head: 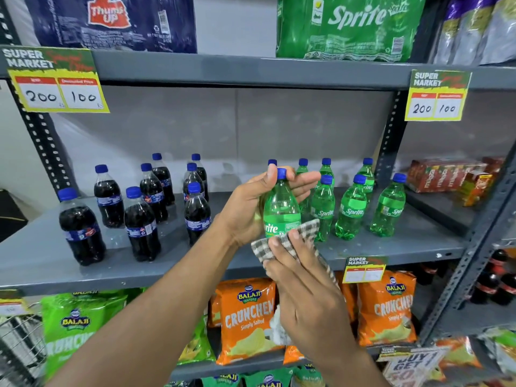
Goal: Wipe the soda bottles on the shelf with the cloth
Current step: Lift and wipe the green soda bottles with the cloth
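Observation:
A green Sprite bottle (281, 209) with a blue cap is lifted in front of the grey shelf (195, 263). My left hand (251, 208) grips it around the neck and back. My right hand (304, 286) presses a brown-and-white checked cloth (290, 236) against the bottle's lower front, covering its base. Several more Sprite bottles (351, 210) stand upright on the shelf to the right. Several dark cola bottles (141, 224) with blue caps stand on the left half.
The upper shelf carries a Thums Up pack (111, 20) and a Sprite pack (349, 26). Price tags (55, 79) hang from its edge. Orange chip bags (245, 317) and green chip bags (75, 331) fill the shelf below. Red boxes (446, 174) sit at the right.

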A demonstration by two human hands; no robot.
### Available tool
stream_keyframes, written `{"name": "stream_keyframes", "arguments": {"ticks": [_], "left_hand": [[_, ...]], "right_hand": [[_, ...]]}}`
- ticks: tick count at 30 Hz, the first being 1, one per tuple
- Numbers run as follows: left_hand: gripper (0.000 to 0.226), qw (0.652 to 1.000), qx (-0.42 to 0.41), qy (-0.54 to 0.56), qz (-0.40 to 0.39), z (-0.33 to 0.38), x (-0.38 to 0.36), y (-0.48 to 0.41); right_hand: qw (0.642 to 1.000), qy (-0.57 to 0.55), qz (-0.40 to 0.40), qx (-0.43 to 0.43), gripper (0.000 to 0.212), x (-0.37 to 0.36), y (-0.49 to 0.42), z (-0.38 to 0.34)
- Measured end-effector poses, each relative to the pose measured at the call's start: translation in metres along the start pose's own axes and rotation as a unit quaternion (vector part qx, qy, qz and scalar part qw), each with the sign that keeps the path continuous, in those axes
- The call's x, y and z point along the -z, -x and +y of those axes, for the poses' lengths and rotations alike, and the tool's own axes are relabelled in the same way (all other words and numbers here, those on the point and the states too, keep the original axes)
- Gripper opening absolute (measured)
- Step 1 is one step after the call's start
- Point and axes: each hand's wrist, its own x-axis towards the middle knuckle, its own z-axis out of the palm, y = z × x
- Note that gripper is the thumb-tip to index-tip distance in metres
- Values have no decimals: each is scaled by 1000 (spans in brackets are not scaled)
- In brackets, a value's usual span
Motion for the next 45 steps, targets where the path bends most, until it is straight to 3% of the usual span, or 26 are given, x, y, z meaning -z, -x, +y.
{"name": "stream_keyframes", "arguments": {"ticks": [7,15,20,25,30,33,41,45], "left_hand": [[31,999,36,-7,1,-5,-7,1],[31,1000,2,3,19,-5,-5,1],[32,999,-24,-3,33,-3,-3,-2],[35,1000,10,-14,10,-8,-9,-3],[29,999,37,-2,2,-9,-13,-3],[31,1000,20,11,8,-7,-12,-3],[37,999,-9,-20,26,-5,-11,0],[33,999,16,-42,15,-12,-11,0]], "right_hand": [[993,-71,61,-73,22,5,-28,-1],[1000,1,9,6,35,3,-4,5],[995,-81,42,-50,25,4,4,7],[977,-139,104,-126,21,14,-30,4],[998,3,62,-22,29,10,-34,3],[999,22,38,1,33,4,-14,4],[980,-151,71,-105,20,-1,9,-3],[972,-168,104,-130,20,5,-19,0]]}}
